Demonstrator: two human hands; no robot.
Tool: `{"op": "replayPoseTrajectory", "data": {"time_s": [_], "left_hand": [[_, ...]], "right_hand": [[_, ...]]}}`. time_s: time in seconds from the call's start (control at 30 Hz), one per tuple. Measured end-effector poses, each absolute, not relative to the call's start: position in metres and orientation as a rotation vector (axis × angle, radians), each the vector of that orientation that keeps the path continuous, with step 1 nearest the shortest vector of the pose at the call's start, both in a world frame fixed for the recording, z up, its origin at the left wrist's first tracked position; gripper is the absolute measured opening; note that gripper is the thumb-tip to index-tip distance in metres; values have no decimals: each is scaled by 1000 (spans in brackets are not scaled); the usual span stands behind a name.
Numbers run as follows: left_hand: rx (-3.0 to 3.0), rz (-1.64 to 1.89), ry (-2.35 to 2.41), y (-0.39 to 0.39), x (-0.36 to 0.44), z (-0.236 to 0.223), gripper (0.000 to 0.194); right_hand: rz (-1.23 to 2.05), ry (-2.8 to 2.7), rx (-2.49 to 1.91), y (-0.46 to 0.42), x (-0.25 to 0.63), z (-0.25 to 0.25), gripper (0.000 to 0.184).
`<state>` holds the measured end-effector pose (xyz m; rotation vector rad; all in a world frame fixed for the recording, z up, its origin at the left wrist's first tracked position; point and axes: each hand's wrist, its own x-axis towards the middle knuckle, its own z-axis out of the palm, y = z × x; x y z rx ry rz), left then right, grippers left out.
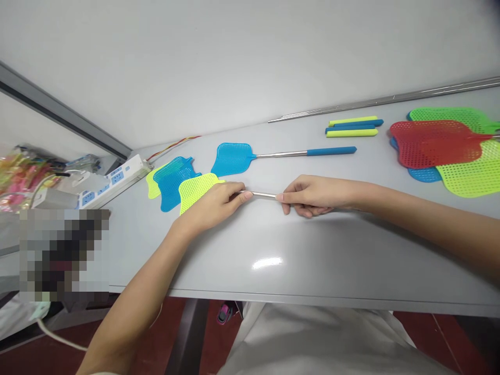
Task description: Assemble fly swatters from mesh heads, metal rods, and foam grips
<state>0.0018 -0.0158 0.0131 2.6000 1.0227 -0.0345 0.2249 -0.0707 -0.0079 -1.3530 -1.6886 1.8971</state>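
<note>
My left hand [222, 202] and my right hand [307, 194] both grip a thin metal rod [264, 195] just above the table, fingers closed. The bare rod shows between them; its ends are hidden in my fingers. Right behind my left hand lies a yellow fly swatter head [197, 191], partly covered by it. Loose blue swatter heads [167, 194] overlap beside it, with another yellow head [151, 183] under them. Beyond my hands lies a whole fly swatter with a blue head [233, 158], a metal rod and a blue grip [331, 151].
Yellow and blue grip sleeves [351, 133] lie at the back. Long metal rods [375, 101] run along the wall. Red, green, yellow and blue swatters, with a red head [433, 143] on top, are piled at right. A power strip [113, 181] edges the left side.
</note>
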Motion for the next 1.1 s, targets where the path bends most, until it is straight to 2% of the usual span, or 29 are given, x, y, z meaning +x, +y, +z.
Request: {"op": "replayPoseTrajectory", "data": {"time_s": [0.4, 1.1], "left_hand": [[2607, -31, 1017, -15, 2, 13, 36], [2574, -37, 1032, -15, 2, 13, 36]], "right_hand": [[1885, -1703, -1342, -70, 226, -9, 38], [1860, -1724, -1351, -71, 226, -9, 32]]}}
